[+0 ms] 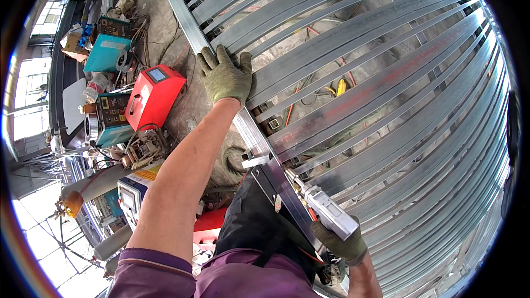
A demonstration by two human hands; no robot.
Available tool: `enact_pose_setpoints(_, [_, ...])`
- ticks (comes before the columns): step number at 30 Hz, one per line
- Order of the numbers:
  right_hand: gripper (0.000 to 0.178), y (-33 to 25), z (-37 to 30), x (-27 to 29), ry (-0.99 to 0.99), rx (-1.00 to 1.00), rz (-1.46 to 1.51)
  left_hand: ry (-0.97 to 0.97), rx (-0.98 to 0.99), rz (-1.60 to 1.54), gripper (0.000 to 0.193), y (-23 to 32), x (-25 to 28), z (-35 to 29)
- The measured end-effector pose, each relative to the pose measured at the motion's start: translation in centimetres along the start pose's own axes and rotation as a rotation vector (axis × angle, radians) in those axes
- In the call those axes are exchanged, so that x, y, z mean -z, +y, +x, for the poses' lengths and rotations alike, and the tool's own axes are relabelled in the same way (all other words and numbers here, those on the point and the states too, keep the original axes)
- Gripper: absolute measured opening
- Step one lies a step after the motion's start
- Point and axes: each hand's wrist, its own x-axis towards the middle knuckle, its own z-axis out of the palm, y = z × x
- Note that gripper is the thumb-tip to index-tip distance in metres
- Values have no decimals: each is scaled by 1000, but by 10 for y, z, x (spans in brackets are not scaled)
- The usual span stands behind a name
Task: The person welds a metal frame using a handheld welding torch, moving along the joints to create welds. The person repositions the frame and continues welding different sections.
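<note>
At the far left, a grey cylinder (95,183) is lying on its side, and above it a teal machine (106,49) is standing beside a pile of cables (144,36). A white-fronted box (131,200) is sitting just right of the cylinder, and a red machine (154,92) with a small screen is standing higher up. Next, the gloved left hand (228,80) is resting palm down on the long metal rail (251,132), its fingers spread and gripping nothing around. A small pale bracket (256,161) is lying across the rail below that hand. Further right, the silver tool (331,214) is slanting over the rail's inner edge, its narrow tip pointing at the bar ends; I cannot tell whether it is touching. The gloved right hand (343,244) is closing around the tool's rear end. Rows of metal bars (359,96) are running rightward from the rail, and a yellow object (341,88) is showing between them.
</note>
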Motion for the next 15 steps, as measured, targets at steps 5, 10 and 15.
enact_pose_setpoints(5, [34, 2, 3, -5, 22, 28, 19, 5, -4, -2, 87, -1, -1, 1])
enact_pose_setpoints(10, [33, 3, 5, -5, 8, 45, -13, 38, -5, 16, 87, -3, -6, 2])
enact_pose_setpoints(15, [32, 4, 6, -6, 20, 54, -36, 16, -5, -8, 87, 0, -2, 3])
